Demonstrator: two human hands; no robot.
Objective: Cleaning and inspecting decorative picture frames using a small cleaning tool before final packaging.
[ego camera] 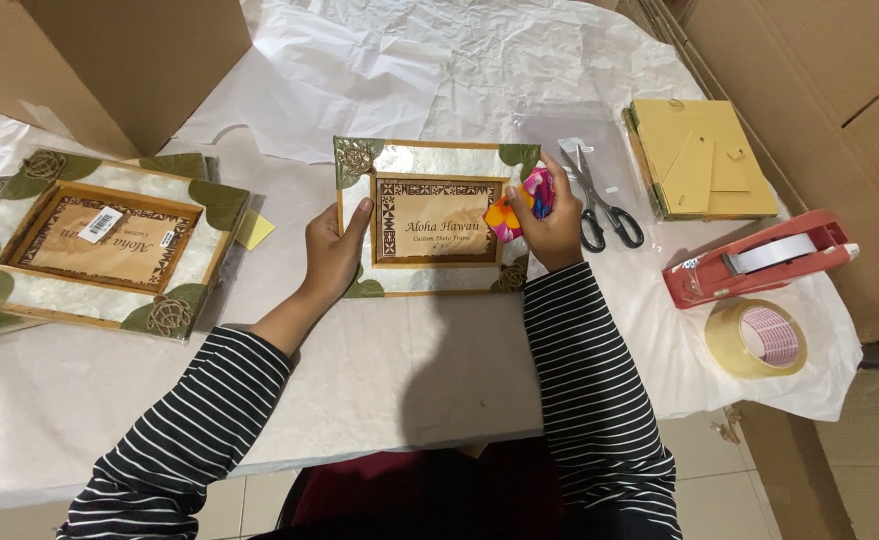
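Note:
A rectangular photo frame with a pale shell border and green leaf corners lies flat on the white-covered table in front of me. My left hand grips its left edge, thumb on top. My right hand is at the frame's right edge, closed around a small bright cloth in pink, orange and yellow, which touches the frame's surface.
A stack of similar frames lies at the left. Scissors, a yellow frame backing, a red tape dispenser and a tape roll sit at the right. Cardboard boxes stand behind, with crumpled white paper.

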